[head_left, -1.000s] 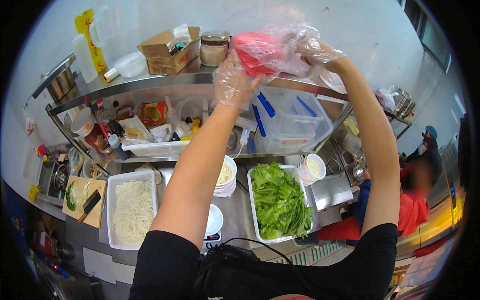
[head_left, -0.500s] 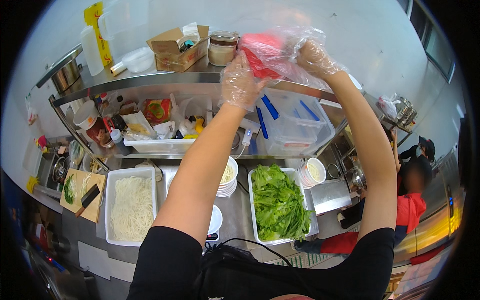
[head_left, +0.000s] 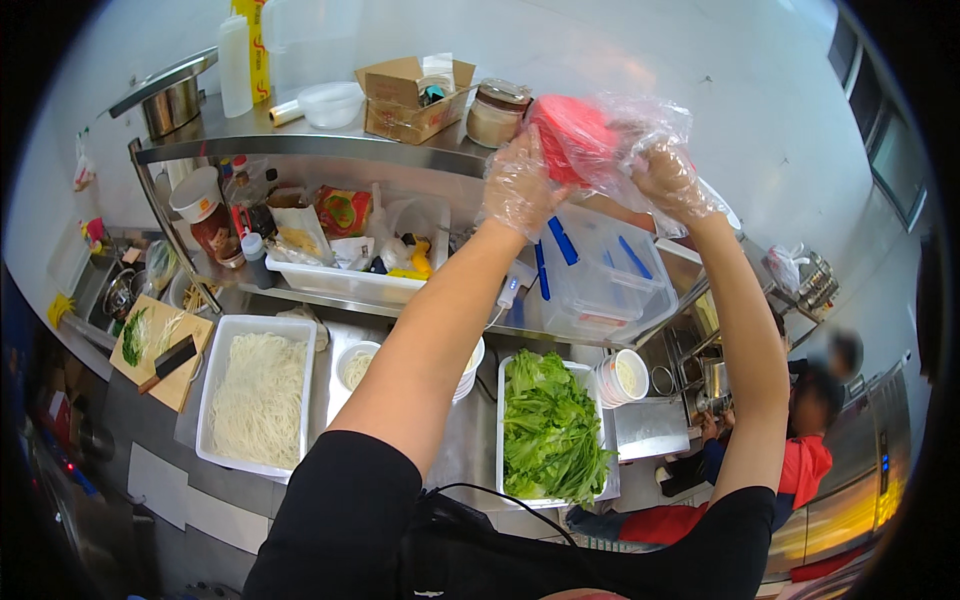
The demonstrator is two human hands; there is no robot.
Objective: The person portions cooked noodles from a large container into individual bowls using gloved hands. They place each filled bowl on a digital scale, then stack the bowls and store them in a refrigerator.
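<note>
A red round plastic container (head_left: 572,140), wrapped in a crinkled clear plastic bag (head_left: 640,130), held tilted above the steel shelf.

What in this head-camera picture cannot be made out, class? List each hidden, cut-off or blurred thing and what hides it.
- Red round container: contents hidden by the crinkled clear plastic bag and the gloved left hand.
- Gloved right hand: its grip is blurred by the bag's folds.
- White round bowls: mostly covered by the left forearm.
- Seated person in red top: face blurred, body cut by the rim.
</note>
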